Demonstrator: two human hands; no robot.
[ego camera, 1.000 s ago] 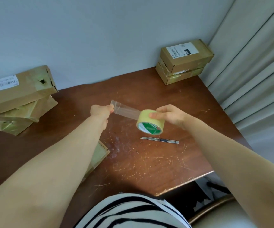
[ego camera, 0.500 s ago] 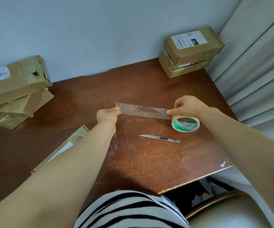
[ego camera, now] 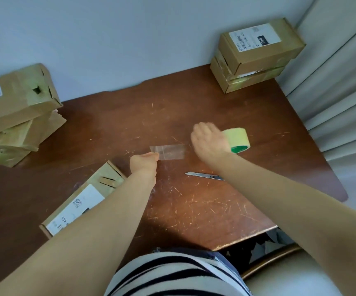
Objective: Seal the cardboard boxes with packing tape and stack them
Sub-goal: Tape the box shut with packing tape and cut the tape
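Observation:
My left hand (ego camera: 144,163) pinches the left end of a short strip of clear packing tape (ego camera: 169,151) just above the brown table (ego camera: 194,107). My right hand (ego camera: 209,142) grips the yellowish tape roll (ego camera: 238,138), which is tilted and shows its green core. Whether the strip still joins the roll is hidden behind that hand. A flat cardboard box (ego camera: 87,195) with a white label lies at the near left, partly under my left forearm. A silver utility knife (ego camera: 204,175) lies on the table below my right hand.
Several worn boxes (ego camera: 16,116) are stacked at the far left. Two stacked boxes (ego camera: 256,56) stand in the far right corner by the wall. Curtains (ego camera: 343,82) hang along the table's right edge. A chair (ego camera: 279,263) stands at the lower right.
The visible strip between my hands is shorter than before. My right hand has moved closer to my left, and the roll now sits tilted to its right instead of under it.

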